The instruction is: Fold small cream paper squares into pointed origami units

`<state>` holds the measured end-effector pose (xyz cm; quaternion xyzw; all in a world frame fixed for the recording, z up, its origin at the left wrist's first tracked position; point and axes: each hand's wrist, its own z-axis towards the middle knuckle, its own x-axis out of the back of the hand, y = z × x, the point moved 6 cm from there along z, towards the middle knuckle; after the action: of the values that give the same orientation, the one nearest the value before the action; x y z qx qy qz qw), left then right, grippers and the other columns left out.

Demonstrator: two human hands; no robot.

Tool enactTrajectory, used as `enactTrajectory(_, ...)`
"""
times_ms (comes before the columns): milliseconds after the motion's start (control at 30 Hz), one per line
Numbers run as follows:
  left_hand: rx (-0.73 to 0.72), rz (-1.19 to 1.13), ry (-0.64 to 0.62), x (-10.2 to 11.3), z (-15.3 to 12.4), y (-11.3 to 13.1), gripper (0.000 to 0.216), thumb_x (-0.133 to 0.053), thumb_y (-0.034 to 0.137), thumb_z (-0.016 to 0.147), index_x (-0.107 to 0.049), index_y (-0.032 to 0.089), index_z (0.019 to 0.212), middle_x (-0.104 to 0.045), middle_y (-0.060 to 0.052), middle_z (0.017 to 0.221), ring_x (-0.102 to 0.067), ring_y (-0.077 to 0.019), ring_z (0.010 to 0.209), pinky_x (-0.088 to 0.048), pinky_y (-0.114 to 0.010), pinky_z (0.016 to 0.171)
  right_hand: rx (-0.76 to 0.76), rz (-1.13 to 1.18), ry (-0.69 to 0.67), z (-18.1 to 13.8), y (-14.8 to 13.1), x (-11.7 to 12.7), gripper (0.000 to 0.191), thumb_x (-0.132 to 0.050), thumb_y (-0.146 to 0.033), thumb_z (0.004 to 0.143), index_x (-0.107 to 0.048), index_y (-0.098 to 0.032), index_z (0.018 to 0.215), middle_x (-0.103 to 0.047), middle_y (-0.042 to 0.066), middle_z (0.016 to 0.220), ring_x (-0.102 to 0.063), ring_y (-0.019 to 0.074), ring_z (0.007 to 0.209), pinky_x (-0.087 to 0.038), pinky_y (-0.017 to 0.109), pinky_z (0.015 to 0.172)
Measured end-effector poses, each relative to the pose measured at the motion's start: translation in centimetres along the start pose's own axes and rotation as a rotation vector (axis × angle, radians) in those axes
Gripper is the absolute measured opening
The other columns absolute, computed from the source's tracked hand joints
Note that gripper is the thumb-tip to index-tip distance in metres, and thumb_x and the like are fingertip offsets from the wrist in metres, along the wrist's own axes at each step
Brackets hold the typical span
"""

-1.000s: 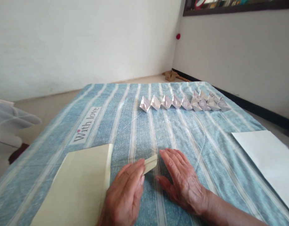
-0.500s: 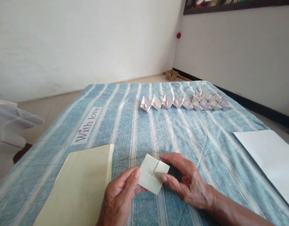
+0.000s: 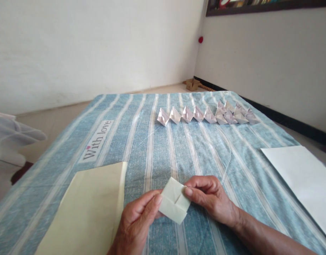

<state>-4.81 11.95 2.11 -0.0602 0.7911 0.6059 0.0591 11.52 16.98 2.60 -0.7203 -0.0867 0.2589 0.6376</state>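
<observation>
A small square of folded pale yellow-green paper is held above the striped cloth, tilted, with fold lines and a flap edge across its face. My left hand pinches its left corner, thumb on top. At the right corner, my right hand grips the paper between thumb and forefinger, the other fingers curled in. The undersides of both hands' grips are partly hidden. Left of my left hand lies a larger pale yellow sheet.
The table is spread with a blue and white striped cloth marked "With love". Toward the back stands a row of folded paper shapes, bunched at the right. A white sheet lies at the right edge. A small cardboard box sits beyond.
My right thumb and forefinger have closed on the folded paper's right corner; before, they were spread around it. The paper has turned slightly and shifted a little right and down.
</observation>
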Motion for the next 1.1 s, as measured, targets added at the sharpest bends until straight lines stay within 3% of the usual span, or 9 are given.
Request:
enactTrajectory(100, 0.009, -0.029, -0.006, -0.07, 0.17, 0.09, 0.038, -0.064, 0.048, 0.085, -0.074, 0.016, 0.102, -0.073, -0.007, 0.086, -0.066, -0.0230, 0.081, -0.054, -0.031, 0.072, -0.025, 0.048, -0.005, 0.10, 0.18, 0.06, 0.028, -0.073, -0.042, 0.081, -0.070, -0.016, 0.070, -0.057, -0.005, 0.056, -0.045, 0.0054, 0.049, -0.034, 0.018, 0.049)
enactTrajectory(267, 0.035, -0.009, -0.119, -0.56, 0.27, 0.26, 0.037, -0.073, 0.044, 0.077, -0.072, 0.018, 0.104, -0.072, -0.004, 0.084, -0.064, -0.0192, 0.077, -0.050, -0.027, 0.071, -0.024, 0.087, 0.029, 0.06, 0.03, 0.09, 0.026, -0.074, -0.040, 0.080, -0.071, -0.017, 0.070, -0.064, -0.003, 0.060, -0.050, 0.0058, 0.051, -0.038, 0.019, 0.051)
enactTrajectory(500, 0.093, 0.154, -0.155, -0.48, 0.19, 0.11, 0.034, -0.072, 0.049, 0.073, -0.069, 0.015, 0.074, -0.061, -0.001, 0.067, -0.050, -0.0136, 0.062, -0.039, -0.023, 0.058, -0.029, 0.108, 0.033, -0.03, -0.09, 0.03, 0.024, -0.076, -0.040, 0.079, -0.073, -0.017, 0.070, -0.063, -0.003, 0.058, -0.049, 0.0057, 0.051, -0.038, 0.018, 0.051)
enactTrajectory(767, 0.066, 0.266, -0.170, -0.46, 0.43, 0.28, 0.033, -0.067, 0.049, 0.076, -0.069, 0.017, 0.075, -0.056, 0.001, 0.067, -0.043, -0.0135, 0.063, -0.034, -0.024, 0.058, -0.037, 0.159, -0.044, -0.19, -0.19, -0.47, 0.014, -0.077, -0.035, 0.078, -0.076, -0.021, 0.079, -0.061, -0.004, 0.061, -0.045, 0.0037, 0.052, -0.036, 0.016, 0.052)
enactTrajectory(933, 0.044, 0.303, -0.171, -0.47, 0.59, 0.36, 0.032, -0.066, 0.048, 0.076, -0.065, 0.016, 0.070, -0.056, 0.000, 0.065, -0.043, -0.0134, 0.061, -0.035, -0.024, 0.056, -0.016, 0.080, -0.113, -0.17, -0.41, -0.88, 0.018, -0.072, -0.035, 0.083, -0.077, -0.019, 0.079, -0.059, -0.003, 0.060, -0.045, 0.0042, 0.053, -0.035, 0.017, 0.054)
enactTrajectory(1100, 0.056, 0.304, -0.189, -0.78, 0.75, 0.63, 0.030, -0.068, 0.046, 0.074, -0.067, 0.016, 0.074, -0.055, 0.000, 0.065, -0.044, -0.0135, 0.060, -0.036, -0.023, 0.055, -0.028, 0.076, -0.088, -0.04, -0.14, -0.65, 0.021, -0.072, -0.036, 0.082, -0.076, -0.017, 0.074, -0.055, -0.004, 0.056, -0.040, 0.0043, 0.051, -0.031, 0.018, 0.051)
